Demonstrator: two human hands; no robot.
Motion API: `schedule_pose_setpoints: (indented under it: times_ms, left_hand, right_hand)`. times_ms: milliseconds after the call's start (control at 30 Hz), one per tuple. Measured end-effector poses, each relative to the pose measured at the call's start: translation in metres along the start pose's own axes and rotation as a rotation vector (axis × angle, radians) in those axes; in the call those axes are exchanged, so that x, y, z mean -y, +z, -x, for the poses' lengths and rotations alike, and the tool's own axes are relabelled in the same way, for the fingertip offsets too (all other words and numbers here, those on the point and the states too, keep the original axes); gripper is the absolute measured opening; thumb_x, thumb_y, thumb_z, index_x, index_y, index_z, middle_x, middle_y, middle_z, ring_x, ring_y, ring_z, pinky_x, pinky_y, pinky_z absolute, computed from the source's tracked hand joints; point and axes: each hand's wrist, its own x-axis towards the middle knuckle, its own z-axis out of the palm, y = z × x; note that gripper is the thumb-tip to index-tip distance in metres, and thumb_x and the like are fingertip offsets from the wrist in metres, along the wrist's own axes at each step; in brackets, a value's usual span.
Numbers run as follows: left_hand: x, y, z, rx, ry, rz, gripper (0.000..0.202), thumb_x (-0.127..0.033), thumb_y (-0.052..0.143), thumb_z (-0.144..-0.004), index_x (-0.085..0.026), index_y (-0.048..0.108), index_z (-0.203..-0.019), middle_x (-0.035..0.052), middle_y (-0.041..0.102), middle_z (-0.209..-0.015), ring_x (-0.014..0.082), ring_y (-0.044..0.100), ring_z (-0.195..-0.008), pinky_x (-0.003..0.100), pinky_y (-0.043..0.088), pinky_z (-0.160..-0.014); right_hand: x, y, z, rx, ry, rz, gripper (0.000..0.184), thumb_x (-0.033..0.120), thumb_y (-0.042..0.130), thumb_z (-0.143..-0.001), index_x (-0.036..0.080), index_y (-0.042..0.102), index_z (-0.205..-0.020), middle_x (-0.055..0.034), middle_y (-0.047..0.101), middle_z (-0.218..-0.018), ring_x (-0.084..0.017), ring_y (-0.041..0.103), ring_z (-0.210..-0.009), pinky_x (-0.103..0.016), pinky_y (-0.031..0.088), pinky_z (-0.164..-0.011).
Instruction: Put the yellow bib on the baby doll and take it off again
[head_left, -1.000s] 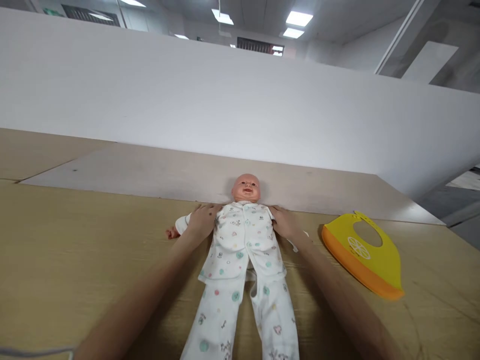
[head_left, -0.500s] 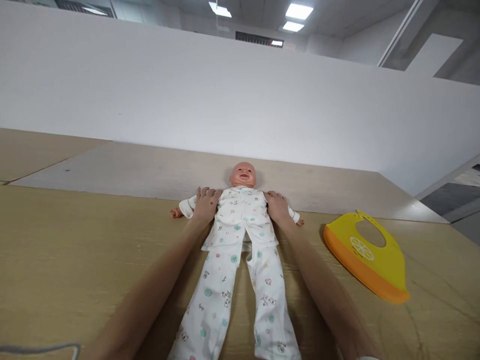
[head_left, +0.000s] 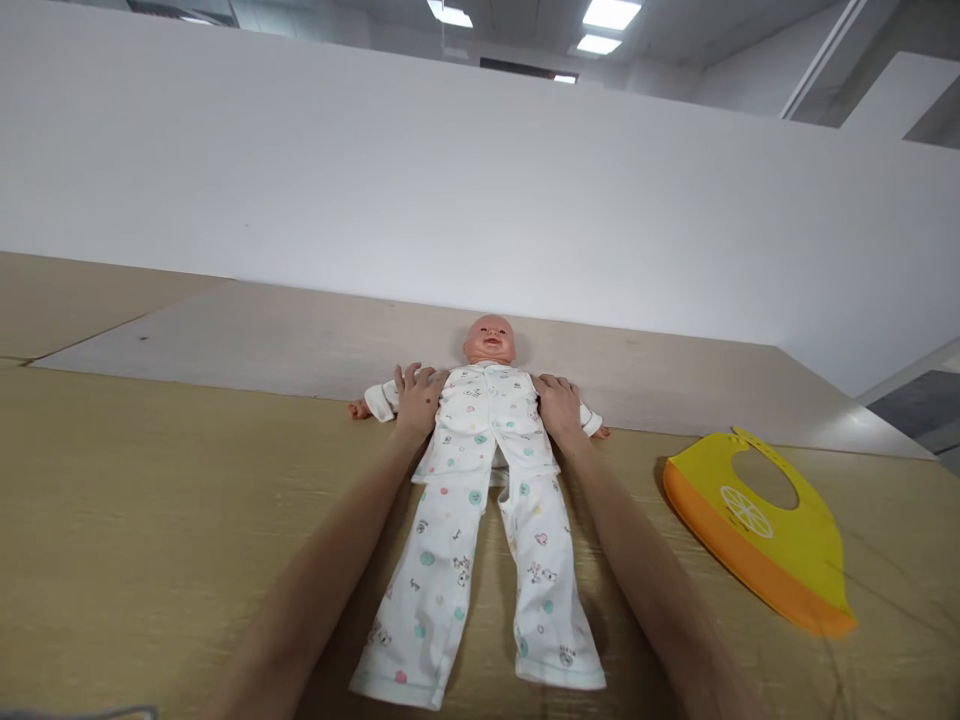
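Observation:
A baby doll (head_left: 489, 340) in white pyjamas with small coloured prints lies face up on a wooden table (head_left: 150, 520), head away from me and legs towards me. My left hand (head_left: 418, 398) presses against the doll's upper body beside its arm, fingers curled round the side. On the other side my right hand (head_left: 559, 408) grips the torso below the shoulder in the same way. Both forearms stretch out along the doll's legs.
A yellow and orange silicone bib (head_left: 765, 525) lies on the table to the right of the doll. A white partition wall (head_left: 480, 190) rises just behind the table. A grey cord end (head_left: 75, 713) shows at the bottom left corner.
The doll and both hands have shifted away from me towards the wall, and the pyjama legs now lie fully stretched in view. My hands keep their hold on the doll's sides.

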Motion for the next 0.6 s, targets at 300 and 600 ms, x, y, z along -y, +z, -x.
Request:
schedule_pose_setpoints:
  times_ms: [300, 600]
  left_hand:
    - [-0.001, -0.002, -0.009, 0.014, -0.048, -0.061, 0.039, -0.024, 0.033, -0.092, -0.023, 0.060, -0.121, 0.0136, 0.059, -0.120, 0.0349, 0.038, -0.123, 0.058, 0.015, -0.110]
    - [0.003, 0.001, -0.016, -0.010, -0.083, -0.089, 0.039, -0.025, 0.032, -0.093, -0.021, 0.062, -0.117, 0.0140, 0.060, -0.118, 0.0340, 0.042, -0.119, 0.056, 0.019, -0.108]
  right_hand:
    - [-0.003, 0.007, -0.004, -0.051, -0.064, 0.053, 0.042, 0.022, 0.031, -0.096, 0.029, 0.045, -0.135, -0.0073, 0.056, -0.126, -0.025, 0.047, -0.109, -0.036, 0.031, -0.089]
    - [-0.015, 0.014, -0.011, -0.047, -0.139, 0.084, 0.044, 0.022, 0.030, -0.096, 0.026, 0.040, -0.139, -0.0080, 0.053, -0.130, -0.025, 0.044, -0.112, -0.036, 0.029, -0.090]
